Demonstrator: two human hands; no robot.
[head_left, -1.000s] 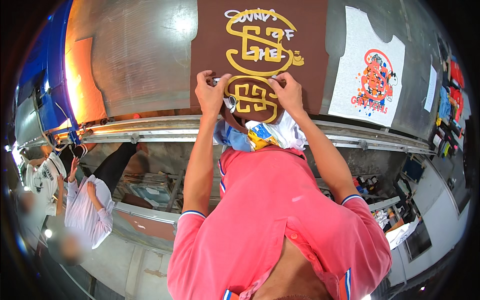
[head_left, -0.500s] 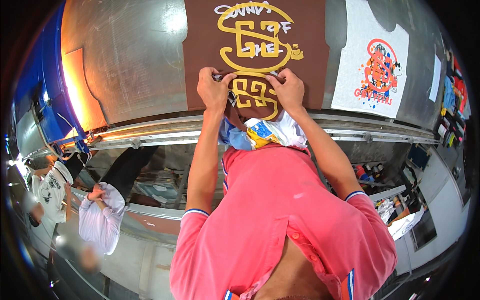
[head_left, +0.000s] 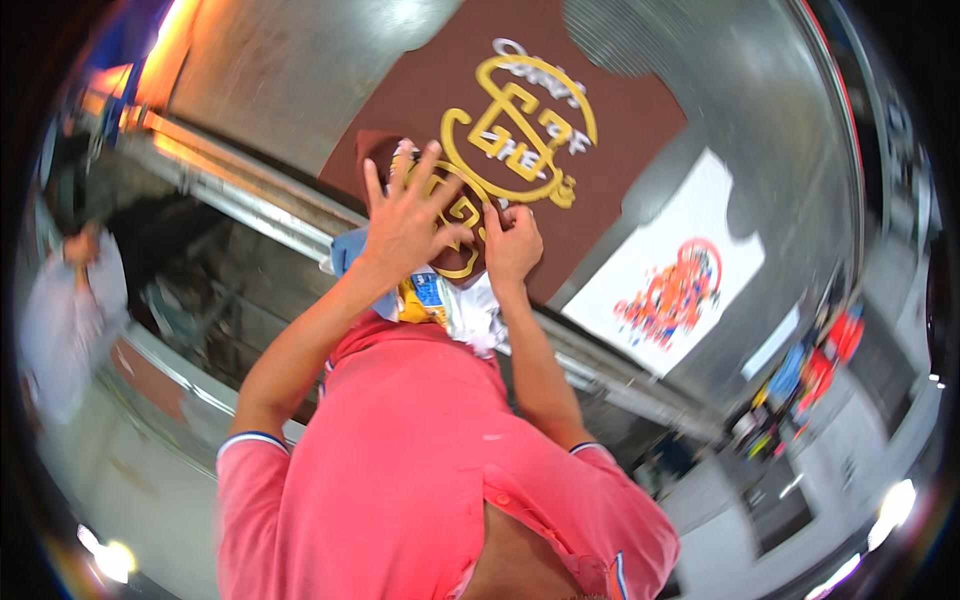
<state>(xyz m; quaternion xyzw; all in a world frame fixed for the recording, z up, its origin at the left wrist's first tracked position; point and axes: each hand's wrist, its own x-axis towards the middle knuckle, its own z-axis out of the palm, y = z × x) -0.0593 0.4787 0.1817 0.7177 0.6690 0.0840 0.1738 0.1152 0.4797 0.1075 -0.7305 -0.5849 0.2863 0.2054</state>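
A brown fabric panel (head_left: pixel 625 125) shaped like a T-shirt body lies flat on the metal table, with a large yellow and white print. Over its near edge is another brown piece of cloth (head_left: pixel 468 240) bearing a similar yellow print. My left hand (head_left: pixel 405 225) is spread over this piece, fingers apart, and covers part of its print. My right hand (head_left: pixel 514 243) has its thumb and fingers pinched at the cloth's upper right edge, just below the panel's large print. A multicoloured bundle of cloth (head_left: pixel 465 305) is bunched between the table edge and my body.
The metal table (head_left: pixel 720 90) has a rail (head_left: pixel 240 205) along its near side. A white printed fabric panel (head_left: pixel 650 270) lies to the right. Orange light glows at the upper left. Colourful items (head_left: pixel 810 370) stand beyond the right end, and a person (head_left: pixel 75 310) is at the left.
My left hand has let go of the cloth's edge and spread open over it. My right hand stays at the edge. The whole view has turned, and the person at left is nearer the rim.
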